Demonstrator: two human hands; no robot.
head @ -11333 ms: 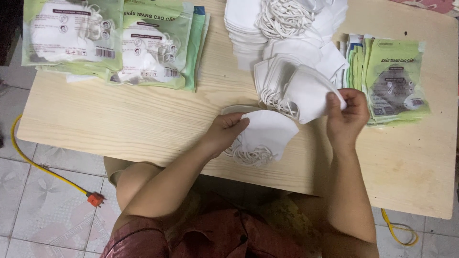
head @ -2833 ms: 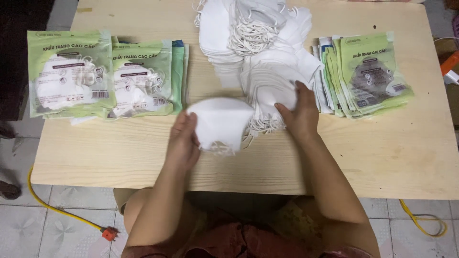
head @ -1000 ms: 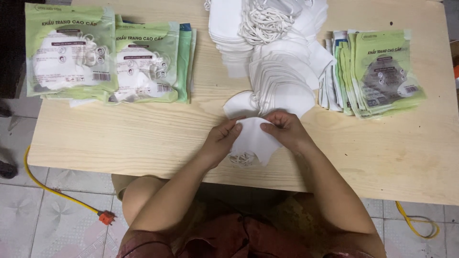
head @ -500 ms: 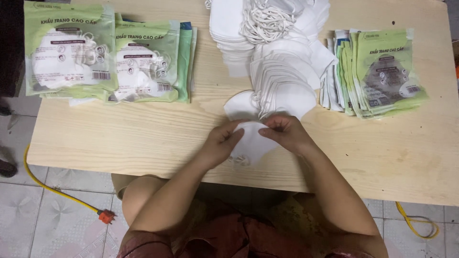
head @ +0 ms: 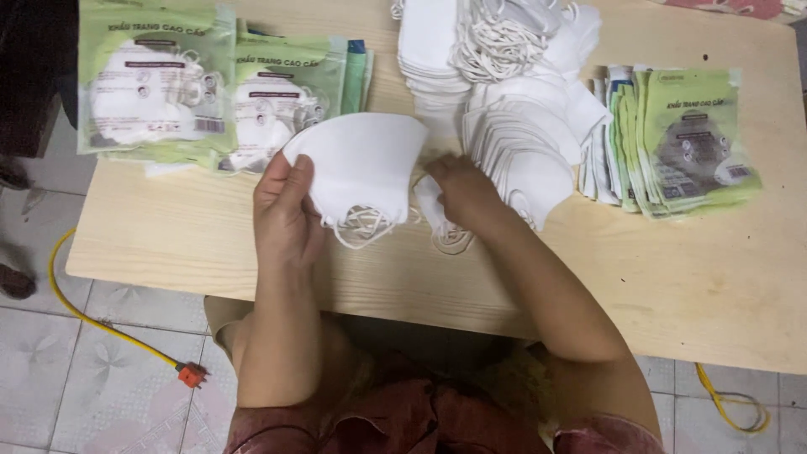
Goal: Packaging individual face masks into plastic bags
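— Pale wood is filling most of the view: we are looking down at a light wooden table (head: 210, 244) standing over a tiled floor (head: 101, 395), with a yellow cord (head: 92, 324) trailing below the table's lower left edge. What are we holding?

— We are holding a small stack of folded white masks (head: 361, 168) up in the middle of the frame, just above the tabletop. Our left hand (head: 286, 214) is gripping its left end, thumb on the near face and fingers (head: 277, 168) curled behind.

— And the other hand?

— Our right hand (head: 462, 189) is resting on the table just right of the stack, fingers bent down onto another white mask (head: 437, 223) whose ear loops are spilling toward us (whether it is pinching or only pressing, we cannot tell).

— How are these handling, would we say?

— Very light and soft, we are judging: thin fabric that is bending under its own weight, with loose elastic loops hanging beneath and ready to snag. Taking hold along the folded edge, flat between thumb and fingers, is probably keeping the layers together best.

— What is lying around us?

— Behind our right hand a big heap of loose white masks (head: 504, 126) is fanning out at the top centre. Empty green packets (head: 689, 143) are stacked at the upper right, and filled green packets (head: 155, 84) are sitting at the upper left, well apart from our hands.
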